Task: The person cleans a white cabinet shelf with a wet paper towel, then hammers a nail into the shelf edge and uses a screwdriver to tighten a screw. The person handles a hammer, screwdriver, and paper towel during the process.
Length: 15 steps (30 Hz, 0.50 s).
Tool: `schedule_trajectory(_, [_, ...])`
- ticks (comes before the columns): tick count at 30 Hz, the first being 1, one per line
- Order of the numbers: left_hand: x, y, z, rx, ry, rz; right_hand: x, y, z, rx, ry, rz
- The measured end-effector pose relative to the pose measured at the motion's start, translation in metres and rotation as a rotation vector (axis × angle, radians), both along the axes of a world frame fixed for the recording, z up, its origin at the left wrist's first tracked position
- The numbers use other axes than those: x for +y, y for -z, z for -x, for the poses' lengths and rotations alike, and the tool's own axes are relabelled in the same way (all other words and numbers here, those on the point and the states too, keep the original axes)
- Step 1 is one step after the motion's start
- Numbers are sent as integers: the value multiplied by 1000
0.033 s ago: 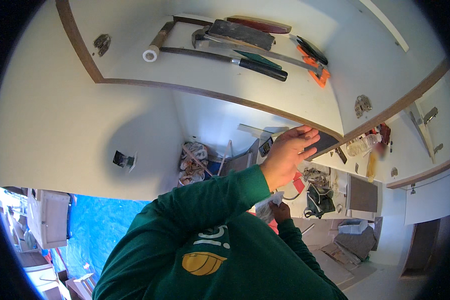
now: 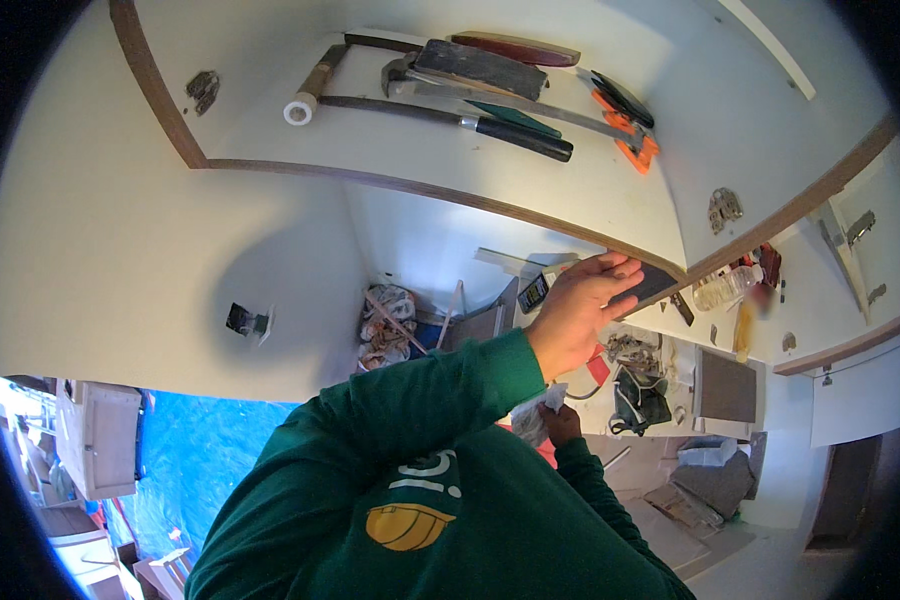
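My left hand (image 2: 575,312) reaches up to the lower front edge of a white cabinet (image 2: 450,190) with brown edging. Its fingers are stretched out and slightly apart, with the fingertips at the edge near the cabinet's right corner. Lower down, my right hand (image 2: 562,424) is closed on a crumpled whitish cloth (image 2: 532,422); whether it is cloth or thin plastic is hard to tell. Inside the cabinet lie a black-handled tool (image 2: 520,138), a claw hammer (image 2: 402,76), a dark rectangular block (image 2: 480,68), a dark red tool (image 2: 518,48) and an orange tool (image 2: 630,145).
Metal hinges (image 2: 725,210) are fixed to the cabinet sides. Below stand a counter with a dark green bag (image 2: 640,402) and a clear plastic bottle (image 2: 727,288). A wall box (image 2: 248,320) sticks out at left. Blue sheeting (image 2: 205,465) covers the floor.
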<state>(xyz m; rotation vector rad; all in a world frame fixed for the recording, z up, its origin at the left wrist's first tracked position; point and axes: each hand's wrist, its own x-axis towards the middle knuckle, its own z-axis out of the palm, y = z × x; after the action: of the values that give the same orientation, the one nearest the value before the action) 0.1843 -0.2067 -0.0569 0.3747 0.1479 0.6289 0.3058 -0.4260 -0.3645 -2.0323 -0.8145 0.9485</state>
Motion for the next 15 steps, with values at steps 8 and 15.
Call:
schedule_trajectory(8, [2, 2, -24, 25, 61, -52, 5, 6, 0, -117, -62, 59])
schedule_trajectory(15, [11, -1, 11, 14, -16, -80, 29, -43, 13, 186, 178, -202])
